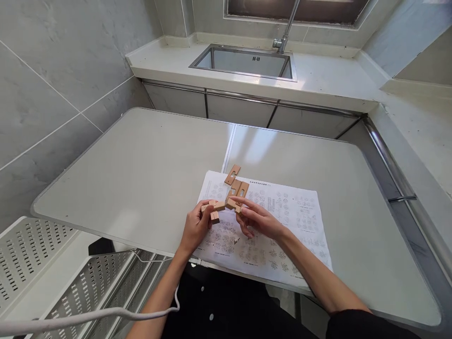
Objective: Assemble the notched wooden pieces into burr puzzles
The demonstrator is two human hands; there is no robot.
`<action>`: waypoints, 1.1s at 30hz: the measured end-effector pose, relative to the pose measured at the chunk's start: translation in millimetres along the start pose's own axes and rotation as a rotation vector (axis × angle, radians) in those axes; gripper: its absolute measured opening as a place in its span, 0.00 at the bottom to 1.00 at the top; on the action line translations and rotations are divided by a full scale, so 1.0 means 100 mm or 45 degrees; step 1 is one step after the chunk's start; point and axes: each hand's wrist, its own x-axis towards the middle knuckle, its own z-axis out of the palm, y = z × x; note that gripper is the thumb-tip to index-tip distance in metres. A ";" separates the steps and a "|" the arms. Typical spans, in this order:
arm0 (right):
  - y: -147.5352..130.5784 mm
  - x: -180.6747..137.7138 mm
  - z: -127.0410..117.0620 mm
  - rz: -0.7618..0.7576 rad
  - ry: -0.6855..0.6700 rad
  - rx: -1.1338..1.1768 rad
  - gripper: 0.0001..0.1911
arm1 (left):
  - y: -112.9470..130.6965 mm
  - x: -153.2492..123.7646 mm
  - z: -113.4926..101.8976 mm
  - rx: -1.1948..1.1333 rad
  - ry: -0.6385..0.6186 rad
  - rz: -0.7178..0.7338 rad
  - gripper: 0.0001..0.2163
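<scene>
My left hand (196,226) is closed around a cluster of interlocked wooden puzzle blocks (215,217), with thumb and fingers pressed on it. Close by on the right, my right hand (259,219) pinches a notched wooden block (231,204) between thumb and fingers. The two wooden pieces nearly meet; whether they touch I cannot tell. Beyond my hands, flat wooden plates with cut-out slots (243,189) lie on the printed sheet, and one more slotted plate (232,174) lies across its top edge. Beneath my hands the white instruction sheet (303,221) shows rows of small diagrams.
A white folding table (141,165) with a centre seam (229,148) carries the sheet. Past it stands a counter with a sink (243,63) and a faucet (281,42). A white cable (116,311) crosses at lower left, by perforated metal racks (81,292).
</scene>
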 end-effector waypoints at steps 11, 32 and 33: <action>0.05 0.04 0.04 0.314 0.091 0.152 0.25 | -0.02 -0.01 0.01 -0.013 0.022 0.067 0.24; 0.17 0.06 0.37 -0.047 0.504 -0.568 0.24 | -0.01 -0.07 0.01 0.209 -0.012 0.316 0.21; 0.19 0.06 0.39 -0.072 0.534 -0.599 0.23 | -0.02 -0.07 0.01 0.203 -0.006 0.322 0.21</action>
